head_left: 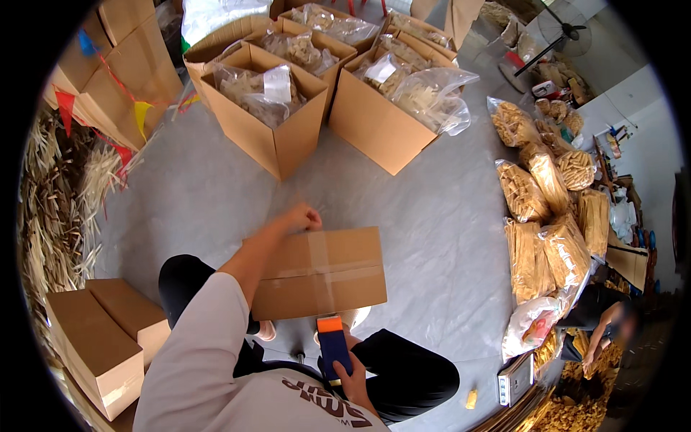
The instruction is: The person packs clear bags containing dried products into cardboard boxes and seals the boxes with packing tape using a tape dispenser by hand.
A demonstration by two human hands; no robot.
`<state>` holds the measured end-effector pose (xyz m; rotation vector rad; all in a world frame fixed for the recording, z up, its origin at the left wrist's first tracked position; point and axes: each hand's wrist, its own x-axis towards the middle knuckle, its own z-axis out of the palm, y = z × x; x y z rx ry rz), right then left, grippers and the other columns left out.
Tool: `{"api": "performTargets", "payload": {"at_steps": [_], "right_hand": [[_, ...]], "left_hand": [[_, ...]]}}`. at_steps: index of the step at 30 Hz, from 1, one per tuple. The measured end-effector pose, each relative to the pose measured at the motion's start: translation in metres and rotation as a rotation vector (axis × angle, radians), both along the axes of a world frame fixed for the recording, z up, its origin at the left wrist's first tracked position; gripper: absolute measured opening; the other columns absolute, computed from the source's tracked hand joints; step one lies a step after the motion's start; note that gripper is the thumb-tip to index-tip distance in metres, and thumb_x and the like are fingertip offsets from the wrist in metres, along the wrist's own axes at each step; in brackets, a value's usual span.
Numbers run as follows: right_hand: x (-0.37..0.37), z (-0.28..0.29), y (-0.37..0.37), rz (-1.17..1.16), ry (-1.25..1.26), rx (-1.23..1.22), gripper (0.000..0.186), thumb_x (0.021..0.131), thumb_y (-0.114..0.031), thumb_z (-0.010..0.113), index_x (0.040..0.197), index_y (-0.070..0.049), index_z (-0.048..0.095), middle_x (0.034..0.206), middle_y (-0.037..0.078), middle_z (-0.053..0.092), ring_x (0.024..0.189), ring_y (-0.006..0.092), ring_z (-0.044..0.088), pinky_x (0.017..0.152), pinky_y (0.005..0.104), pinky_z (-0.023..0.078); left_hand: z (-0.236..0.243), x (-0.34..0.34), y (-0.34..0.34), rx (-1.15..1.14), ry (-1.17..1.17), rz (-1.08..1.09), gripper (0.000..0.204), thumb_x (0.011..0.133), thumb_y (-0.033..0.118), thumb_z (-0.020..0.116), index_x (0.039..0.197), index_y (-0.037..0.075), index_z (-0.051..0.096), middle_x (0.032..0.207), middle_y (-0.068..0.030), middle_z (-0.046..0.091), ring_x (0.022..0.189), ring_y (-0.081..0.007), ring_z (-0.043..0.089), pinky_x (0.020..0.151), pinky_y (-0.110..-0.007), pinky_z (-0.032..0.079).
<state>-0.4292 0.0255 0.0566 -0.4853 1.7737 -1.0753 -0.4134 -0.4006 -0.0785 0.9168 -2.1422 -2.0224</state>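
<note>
A closed cardboard box (288, 288) lies in front of my knees, with tape along its seam and a strip running across it. My left hand (306, 217) is over the box's far edge, its fingers curled closed. Whether something is in them is hidden, and the forearm is slightly blurred. Close to my body, my right hand (349, 380) grips a dark blue tape dispenser (334, 351) with an orange end. That orange end is just by the near edge of the box.
Open cartons (281, 137) filled with clear bags stand ahead. Flattened-looking brown boxes (101, 353) sit at the left, below a heap of dry strips (54, 194). Bagged tan sticks (522, 191) line the right. A co-worker (594, 324) sits at far right, near a fan (565, 32).
</note>
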Motion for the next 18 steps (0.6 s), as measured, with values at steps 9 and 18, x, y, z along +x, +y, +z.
{"api": "performTargets", "payload": {"at_steps": [9,18], "right_hand": [[-0.016,-0.031,0.005,0.055,-0.311,0.021,0.038,0.081,-0.018,0.059,0.111,0.004,0.050,0.091,0.009,0.058,0.083,0.0126,0.053,0.077,0.0240,0.041],[-0.014,-0.037,0.003,-0.033,-0.151,0.215,0.033,0.088,-0.029,0.051,0.095,0.003,0.057,0.074,0.003,0.057,0.067,0.0073,0.050,0.061,0.0220,0.040]], "left_hand": [[-0.015,0.005,0.026,-0.315,-0.105,-0.114,0.014,0.082,0.013,0.057,0.095,0.008,0.061,0.084,-0.0130,0.063,0.076,-0.0232,0.057,0.069,-0.034,0.045],[0.056,0.025,0.051,-0.347,-0.421,-0.244,0.050,0.090,0.041,0.036,0.131,0.012,0.036,0.106,-0.0209,0.056,0.099,-0.0345,0.052,0.086,-0.040,0.040]]}}
